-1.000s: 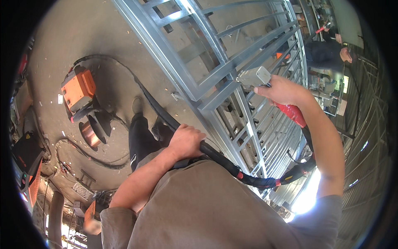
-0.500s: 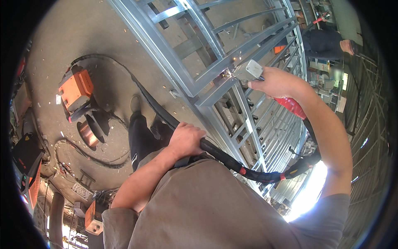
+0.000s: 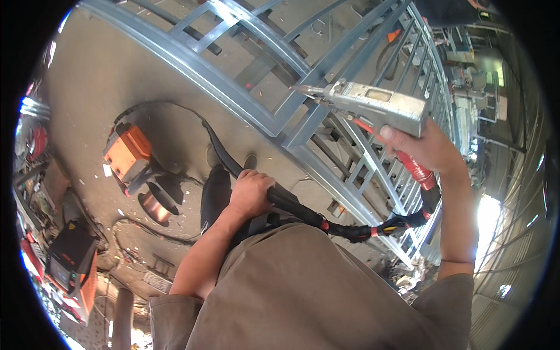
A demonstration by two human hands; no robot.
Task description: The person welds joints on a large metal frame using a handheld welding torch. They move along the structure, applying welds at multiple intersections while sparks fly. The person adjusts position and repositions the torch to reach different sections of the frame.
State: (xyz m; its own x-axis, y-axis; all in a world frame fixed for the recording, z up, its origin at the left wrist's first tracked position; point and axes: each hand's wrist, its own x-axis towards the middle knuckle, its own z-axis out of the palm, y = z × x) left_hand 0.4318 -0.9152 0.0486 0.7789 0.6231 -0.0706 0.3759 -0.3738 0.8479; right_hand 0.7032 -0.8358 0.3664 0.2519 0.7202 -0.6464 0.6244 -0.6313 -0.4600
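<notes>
My right hand (image 3: 434,147) is closed round the red handle of a welding gun (image 3: 382,105) with a silver metal body. Its narrow nozzle points left, over a joint in a galvanized steel frame (image 3: 195,79); whether the tip touches the steel I cannot tell. No sparks show at the tip. A thick black cable (image 3: 291,205), wrapped with red tape in places, runs from the gun's handle across my waist. My left hand (image 3: 252,191) is wrapped round this cable close to my body.
On the floor at left stand an orange and black machine (image 3: 131,153) and a copper-coloured wire spool (image 3: 157,205), with the cable looping beside them. Another black and orange machine (image 3: 71,256) is at lower left. Part of another person (image 3: 446,13) shows at the upper right.
The sparks at the nozzle have stopped. My right hand has drawn the welding gun away from the joint, and its whole body now shows. My left hand still grips the cable. The view has shifted.
</notes>
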